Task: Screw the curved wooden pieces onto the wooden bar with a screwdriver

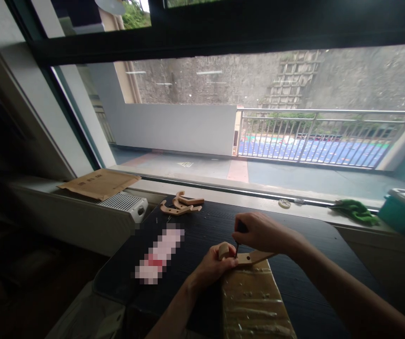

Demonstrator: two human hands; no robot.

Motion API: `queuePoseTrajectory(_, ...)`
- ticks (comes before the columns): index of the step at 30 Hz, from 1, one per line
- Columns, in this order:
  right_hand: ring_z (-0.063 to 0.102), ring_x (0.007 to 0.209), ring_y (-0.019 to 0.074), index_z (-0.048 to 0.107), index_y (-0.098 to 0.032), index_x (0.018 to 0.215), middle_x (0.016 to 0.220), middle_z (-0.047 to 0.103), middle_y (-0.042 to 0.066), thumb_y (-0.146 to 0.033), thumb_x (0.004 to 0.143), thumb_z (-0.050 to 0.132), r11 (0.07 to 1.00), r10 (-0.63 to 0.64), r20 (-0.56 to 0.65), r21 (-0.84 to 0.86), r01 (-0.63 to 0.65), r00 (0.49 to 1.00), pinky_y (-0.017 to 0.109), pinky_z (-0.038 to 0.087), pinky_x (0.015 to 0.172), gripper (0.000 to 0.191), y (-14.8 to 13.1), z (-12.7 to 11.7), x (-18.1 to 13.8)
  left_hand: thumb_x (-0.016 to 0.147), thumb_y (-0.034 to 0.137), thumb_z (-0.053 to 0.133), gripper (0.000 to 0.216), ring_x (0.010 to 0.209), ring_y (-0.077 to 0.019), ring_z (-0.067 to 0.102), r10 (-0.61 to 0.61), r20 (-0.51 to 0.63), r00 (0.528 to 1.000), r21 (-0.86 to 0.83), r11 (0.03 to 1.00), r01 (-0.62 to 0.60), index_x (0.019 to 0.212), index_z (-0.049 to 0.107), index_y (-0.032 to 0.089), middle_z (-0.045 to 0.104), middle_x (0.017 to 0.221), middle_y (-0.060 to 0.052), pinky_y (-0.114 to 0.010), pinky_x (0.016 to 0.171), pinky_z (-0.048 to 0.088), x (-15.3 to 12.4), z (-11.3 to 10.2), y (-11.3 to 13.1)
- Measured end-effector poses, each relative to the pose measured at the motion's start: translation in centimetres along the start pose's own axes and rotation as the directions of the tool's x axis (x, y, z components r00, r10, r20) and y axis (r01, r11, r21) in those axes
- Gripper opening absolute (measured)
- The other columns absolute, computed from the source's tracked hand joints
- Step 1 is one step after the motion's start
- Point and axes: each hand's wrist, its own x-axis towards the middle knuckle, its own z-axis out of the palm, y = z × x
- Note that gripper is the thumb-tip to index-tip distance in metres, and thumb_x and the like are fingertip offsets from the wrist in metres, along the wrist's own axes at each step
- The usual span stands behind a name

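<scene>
My left hand (211, 266) is closed around the curved end of a wooden hook (245, 259), steadying it on a box wrapped in brown tape (254, 301). A dark hole shows in the hook's straight part. Above it, my right hand (261, 230) grips the dark handle of a screwdriver (242, 227). The screwdriver stands nearly upright, its thin shaft pointing down at the hook beside my left fingers. Its tip is hidden, and I cannot tell whether a screw is under it. Several more wooden hooks (177, 210) lie in a pile at the table's far side.
A blurred-out pink and white item (160, 256) lies left on the black table (202, 235), near a few small screw-like pieces (169, 218). The sill holds a roll of tape (284, 203) and a green cloth (356, 211). A brown envelope (100, 183) rests on a white unit.
</scene>
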Motion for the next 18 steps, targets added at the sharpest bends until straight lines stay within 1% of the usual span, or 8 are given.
queuePoseTrajectory(3, 0.047, 0.057, 0.0102, 0.065, -0.023, 0.084, 0.068, 0.062, -0.003, -0.032, 0.073, 0.059, 0.999, -0.041, 0.014, -0.012, 0.041, 0.999, 0.022, 0.029, 0.05, 0.015, -0.08, -0.73, -0.43, 0.069, 0.023, 0.07, 0.018, 0.067, -0.0098, 0.042, -0.002, 0.014, 1.0, 0.015, 1.0, 0.002, 0.075, 0.055, 0.015, 0.053, 0.074, 0.002, -0.022, 0.063, 0.034, 0.01, -0.14, 0.17)
queuePoseTrajectory(7, 0.046, 0.055, 0.0086, 0.065, -0.023, 0.077, 0.064, 0.061, -0.005, -0.027, 0.075, 0.057, 0.996, -0.091, 0.043, -0.008, 0.092, 0.995, 0.022, 0.03, 0.051, 0.008, -0.39, -1.02, -0.63, 0.07, 0.023, 0.07, 0.018, 0.067, -0.0098, 0.042, -0.006, 0.014, 1.0, 0.03, 1.0, 0.006, 0.076, 0.055, 0.015, 0.053, 0.074, 0.002, -0.022, 0.064, 0.034, -0.04, -0.19, 0.15)
queuePoseTrajectory(11, 0.048, 0.059, 0.0097, 0.063, -0.021, 0.077, 0.068, 0.062, -0.002, -0.03, 0.078, 0.054, 0.997, -0.07, 0.021, -0.014, 0.071, 0.997, 0.022, 0.031, 0.053, 0.013, -0.23, -0.42, -0.48, 0.07, 0.024, 0.07, 0.02, 0.068, -0.0101, 0.043, 0.008, 0.016, 1.0, 0.033, 0.999, -0.009, 0.076, 0.053, 0.016, 0.054, 0.077, 0.002, -0.022, 0.065, 0.035, -0.08, -0.14, 0.05)
queuePoseTrajectory(14, 0.048, 0.059, 0.0105, 0.063, -0.019, 0.08, 0.07, 0.063, 0.0, -0.033, 0.081, 0.051, 0.998, -0.047, 0.009, -0.033, 0.048, 0.999, 0.023, 0.031, 0.052, 0.018, -0.07, -0.43, -0.44, 0.069, 0.024, 0.07, 0.02, 0.07, -0.0105, 0.043, 0.019, 0.029, 0.999, 0.037, 0.999, -0.02, 0.075, 0.053, 0.016, 0.054, 0.078, 0.001, -0.022, 0.066, 0.035, -0.08, -0.18, 0.08)
queuePoseTrajectory(18, 0.046, 0.057, 0.0104, 0.065, -0.022, 0.081, 0.068, 0.062, -0.002, -0.031, 0.075, 0.057, 0.995, -0.076, 0.037, -0.066, 0.079, 0.996, 0.023, 0.029, 0.05, 0.013, -0.43, -1.17, -0.5, 0.071, 0.024, 0.07, 0.018, 0.07, -0.0106, 0.044, 0.012, 0.04, 0.999, 0.047, 0.999, -0.014, 0.076, 0.054, 0.015, 0.054, 0.078, 0.001, -0.022, 0.066, 0.035, 0.0, -0.33, 0.1)
